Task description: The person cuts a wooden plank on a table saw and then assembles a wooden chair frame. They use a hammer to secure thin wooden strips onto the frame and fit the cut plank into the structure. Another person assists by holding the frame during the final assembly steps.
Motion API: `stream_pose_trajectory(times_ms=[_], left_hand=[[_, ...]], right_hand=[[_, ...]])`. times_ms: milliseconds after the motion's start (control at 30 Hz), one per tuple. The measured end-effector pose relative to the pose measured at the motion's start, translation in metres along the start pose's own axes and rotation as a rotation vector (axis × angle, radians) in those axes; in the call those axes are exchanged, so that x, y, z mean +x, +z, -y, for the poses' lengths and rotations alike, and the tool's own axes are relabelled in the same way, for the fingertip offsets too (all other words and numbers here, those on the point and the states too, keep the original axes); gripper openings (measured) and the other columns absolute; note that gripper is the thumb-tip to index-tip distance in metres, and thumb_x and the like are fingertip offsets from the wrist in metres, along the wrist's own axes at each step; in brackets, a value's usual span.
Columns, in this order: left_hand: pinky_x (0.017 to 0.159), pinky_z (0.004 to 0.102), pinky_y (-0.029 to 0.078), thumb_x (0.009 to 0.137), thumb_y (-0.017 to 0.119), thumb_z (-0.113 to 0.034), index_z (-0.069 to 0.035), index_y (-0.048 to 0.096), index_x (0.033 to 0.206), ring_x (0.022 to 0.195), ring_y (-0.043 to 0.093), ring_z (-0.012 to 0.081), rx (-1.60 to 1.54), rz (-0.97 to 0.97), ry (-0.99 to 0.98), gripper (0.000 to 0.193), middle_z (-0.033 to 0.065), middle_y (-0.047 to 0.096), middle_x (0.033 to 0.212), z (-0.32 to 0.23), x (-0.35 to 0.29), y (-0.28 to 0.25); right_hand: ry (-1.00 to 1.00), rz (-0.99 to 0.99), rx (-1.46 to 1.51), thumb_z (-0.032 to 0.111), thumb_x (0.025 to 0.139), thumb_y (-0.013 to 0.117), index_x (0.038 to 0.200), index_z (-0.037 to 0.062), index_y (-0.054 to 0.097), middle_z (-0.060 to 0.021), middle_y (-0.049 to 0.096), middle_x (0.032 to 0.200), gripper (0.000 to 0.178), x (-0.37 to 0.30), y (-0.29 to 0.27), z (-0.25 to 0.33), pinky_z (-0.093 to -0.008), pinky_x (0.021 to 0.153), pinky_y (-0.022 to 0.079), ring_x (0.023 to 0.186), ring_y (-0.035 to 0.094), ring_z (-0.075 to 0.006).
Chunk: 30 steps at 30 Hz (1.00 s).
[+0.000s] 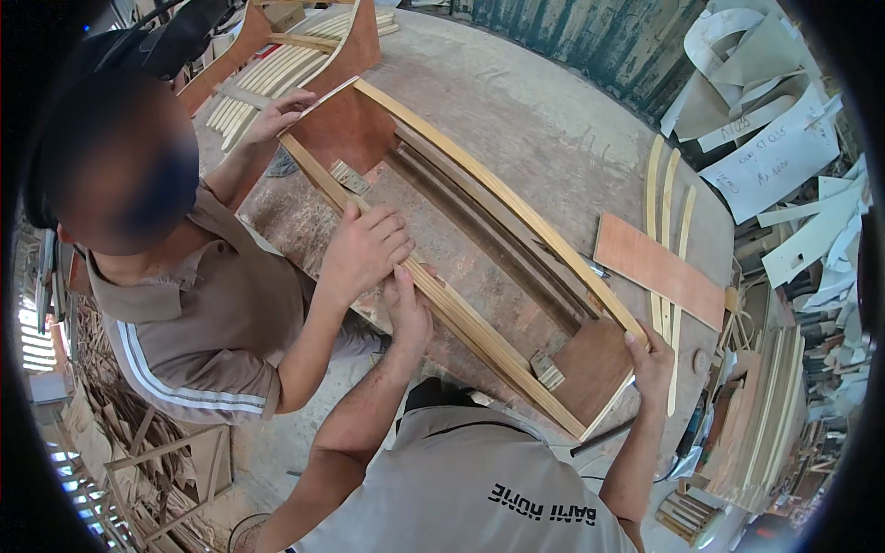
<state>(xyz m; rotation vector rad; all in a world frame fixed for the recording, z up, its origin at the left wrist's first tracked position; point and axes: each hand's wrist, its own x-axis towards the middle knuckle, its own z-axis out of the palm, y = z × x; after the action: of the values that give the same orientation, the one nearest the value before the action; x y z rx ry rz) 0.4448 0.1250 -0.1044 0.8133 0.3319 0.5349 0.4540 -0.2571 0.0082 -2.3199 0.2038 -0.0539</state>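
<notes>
Two hands are gripping the curved pale wooden slatted frame (pixel 479 267) at mid-frame, left hand (pixel 407 309) closing on its near rail, right hand (pixel 653 361) clasping the lower-right plywood end, risking twisting joints if pressure differs.

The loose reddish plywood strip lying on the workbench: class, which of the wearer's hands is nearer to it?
Right. The right hand grips the wooden frame's end panel just below the plywood strip; the left hand holds the near rail, farther off.

A worn, stained surface (pixel 544 120) carries a curved wooden frame (pixel 479 267) at its middle, a reddish plywood piece (pixel 656 267) and thin bent strips (pixel 666 203) at right.
</notes>
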Motion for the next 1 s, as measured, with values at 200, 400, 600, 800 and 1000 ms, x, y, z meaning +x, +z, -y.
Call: stream_pose_trajectory(times_ms=[200,400,600,800,1000], left_hand=[[0.070,0.0325,0.050,0.101,0.042,-0.056,-0.005,0.043,0.135,0.075,0.058,0.0176,-0.069,0.073,-0.074,0.061,0.0058,0.059,0.089,-0.003,0.010,0.004],[0.072,0.0326,0.050,0.098,0.045,-0.061,-0.004,0.042,0.136,0.077,0.058,0.0174,-0.026,0.130,-0.054,0.069,0.0053,0.058,0.089,-0.006,0.013,-0.002],[0.073,0.0331,0.051,0.098,0.046,-0.060,-0.003,0.042,0.134,0.078,0.059,0.0174,0.005,0.164,-0.030,0.068,0.0054,0.057,0.089,-0.009,0.011,-0.005],[0.073,0.0341,0.051,0.099,0.046,-0.059,-0.002,0.042,0.133,0.077,0.057,0.0178,-0.001,0.182,0.003,0.066,0.0065,0.058,0.089,-0.004,0.010,-0.009],[0.075,0.0341,0.049,0.100,0.045,-0.057,-0.008,0.044,0.135,0.079,0.055,0.0177,-0.017,0.159,-0.014,0.060,0.0061,0.059,0.090,0.005,0.008,-0.017]], right_hand=[[-0.025,-0.057,0.039,0.022,0.084,0.078,0.118,0.0008,0.070,-0.0073,0.072,0.095,0.041,0.001,0.004,0.011,-0.0273,0.081,0.050,0.088,0.063,-0.0117],[-0.023,-0.067,0.082,0.022,0.084,0.078,0.117,0.0019,0.071,-0.0071,0.072,0.094,0.040,0.001,0.006,0.000,-0.0280,0.081,0.050,0.088,0.063,-0.0121],[-0.037,-0.071,0.081,0.024,0.084,0.077,0.117,0.0029,0.071,-0.0120,0.074,0.101,0.039,0.001,0.008,-0.009,-0.0306,0.087,0.051,0.095,0.066,-0.0157],[-0.007,-0.064,0.149,0.022,0.084,0.076,0.117,0.0019,0.070,-0.0135,0.073,0.106,0.039,-0.002,0.008,-0.020,-0.0307,0.091,0.050,0.100,0.067,-0.0175],[0.022,-0.070,0.073,0.022,0.084,0.076,0.116,-0.0011,0.069,-0.0152,0.073,0.105,0.041,-0.009,0.003,0.001,-0.0315,0.091,0.050,0.100,0.068,-0.0201]])
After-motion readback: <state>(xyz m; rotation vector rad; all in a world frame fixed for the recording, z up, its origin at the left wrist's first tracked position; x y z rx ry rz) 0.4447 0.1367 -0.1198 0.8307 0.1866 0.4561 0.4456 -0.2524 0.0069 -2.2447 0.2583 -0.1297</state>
